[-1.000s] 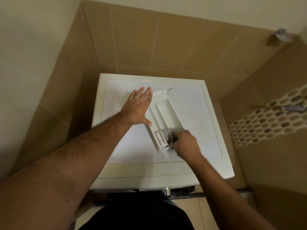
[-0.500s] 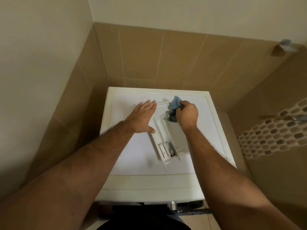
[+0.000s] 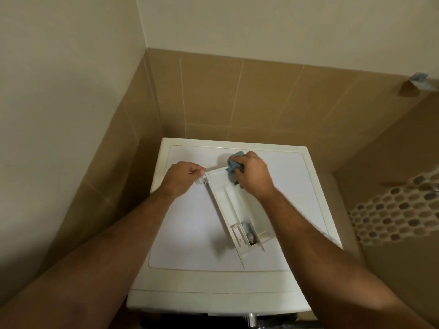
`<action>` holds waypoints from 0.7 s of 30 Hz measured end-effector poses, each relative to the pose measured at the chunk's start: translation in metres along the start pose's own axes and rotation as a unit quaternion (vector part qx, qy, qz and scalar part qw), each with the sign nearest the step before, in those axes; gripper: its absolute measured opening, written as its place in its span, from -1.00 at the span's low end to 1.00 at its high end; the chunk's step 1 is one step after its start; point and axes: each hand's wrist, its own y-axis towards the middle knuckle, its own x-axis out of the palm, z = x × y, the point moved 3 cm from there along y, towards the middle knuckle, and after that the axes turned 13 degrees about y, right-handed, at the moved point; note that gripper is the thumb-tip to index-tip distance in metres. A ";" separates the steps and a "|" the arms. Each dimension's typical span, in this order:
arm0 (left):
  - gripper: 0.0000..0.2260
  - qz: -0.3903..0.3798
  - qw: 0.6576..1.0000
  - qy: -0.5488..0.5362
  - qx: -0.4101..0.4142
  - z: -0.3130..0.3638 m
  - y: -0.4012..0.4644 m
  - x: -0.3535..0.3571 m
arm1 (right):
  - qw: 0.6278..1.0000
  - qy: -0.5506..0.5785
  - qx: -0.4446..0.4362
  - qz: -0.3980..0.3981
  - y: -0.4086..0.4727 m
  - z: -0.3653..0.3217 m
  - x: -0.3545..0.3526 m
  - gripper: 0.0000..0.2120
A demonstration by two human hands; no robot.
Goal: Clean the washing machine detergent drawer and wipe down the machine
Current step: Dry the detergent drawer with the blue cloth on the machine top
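A white detergent drawer [image 3: 234,207] lies diagonally on the flat top of the white washing machine [image 3: 190,233], its divided compartments facing up. My left hand [image 3: 181,178] pinches the drawer's far left corner. My right hand [image 3: 253,175] is closed on a crumpled blue cloth [image 3: 234,162] and presses it against the drawer's far end. A small grey insert sits in the near compartment of the drawer.
The machine stands in a corner between a cream wall on the left and tan tiles [image 3: 237,96] behind. A mosaic tile band [image 3: 392,217] runs along the right wall. A metal fitting [image 3: 419,79] sticks out high on the right.
My left hand went from lying flat on the machine top to gripping the drawer's far corner. My right hand with the cloth stayed at the drawer's far end. The view tilted upward.
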 end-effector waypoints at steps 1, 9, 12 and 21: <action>-0.73 0.006 1.000 -0.001 -0.012 -0.001 0.001 0.001 | 0.999 -0.013 -0.033 -0.031 -0.001 -0.005 0.011 -0.73; -0.70 0.007 0.997 0.020 -0.073 -0.011 0.005 -0.002 | 0.999 -0.048 0.017 0.000 0.008 0.008 0.001 -0.78; -0.65 0.002 0.996 0.007 -0.088 -0.014 0.004 -0.001 | 0.998 -0.052 0.037 0.000 0.013 0.006 0.000 -0.77; -0.63 -0.005 0.994 0.035 -0.105 -0.007 0.002 -0.004 | 0.996 -0.067 -0.030 -0.048 0.002 -0.019 0.036 -0.73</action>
